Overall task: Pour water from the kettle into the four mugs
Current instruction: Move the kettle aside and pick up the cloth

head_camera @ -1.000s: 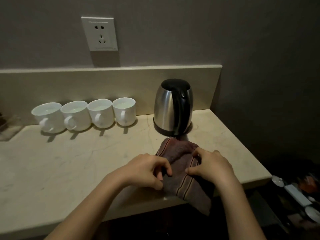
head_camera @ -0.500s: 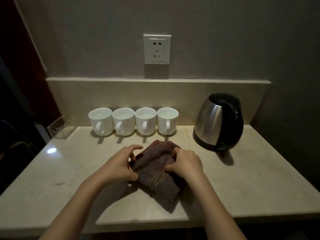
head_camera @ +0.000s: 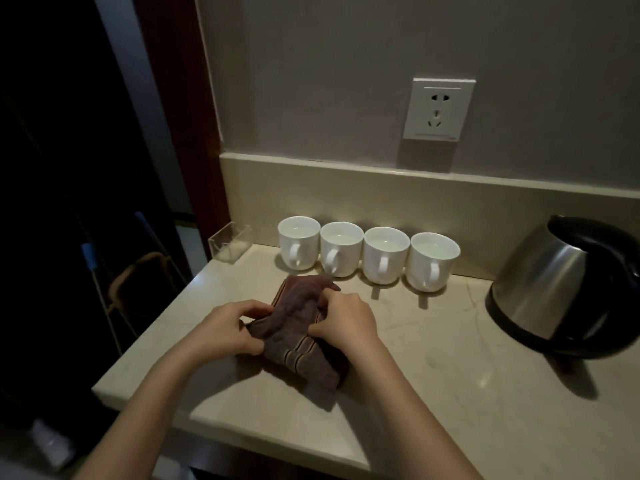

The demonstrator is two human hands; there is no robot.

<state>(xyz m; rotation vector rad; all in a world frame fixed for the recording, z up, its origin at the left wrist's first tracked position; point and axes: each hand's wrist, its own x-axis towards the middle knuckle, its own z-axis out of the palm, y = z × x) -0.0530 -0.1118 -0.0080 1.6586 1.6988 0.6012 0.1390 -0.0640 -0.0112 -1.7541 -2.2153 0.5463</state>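
Observation:
Several white mugs stand in a row against the backsplash, each holding water: the leftmost mug [head_camera: 298, 242], then two more [head_camera: 341, 248] [head_camera: 385, 254], and the rightmost mug [head_camera: 433, 261]. The steel and black kettle [head_camera: 568, 289] stands upright at the right, apart from the mugs. A brown striped cloth [head_camera: 298, 332] lies bunched on the counter in front of the mugs. My left hand [head_camera: 228, 329] grips its left side and my right hand [head_camera: 343, 323] grips its right side.
The beige stone counter [head_camera: 450, 393] ends at a left edge beside a dark doorway. A small clear plastic holder [head_camera: 229, 242] sits at the back left corner. A white wall socket [head_camera: 438, 109] is above the backsplash.
My hands have slid the cloth leftwards along the counter, from in front of the kettle to in front of the mugs. The view has swung left with them. Mugs and kettle stay put.

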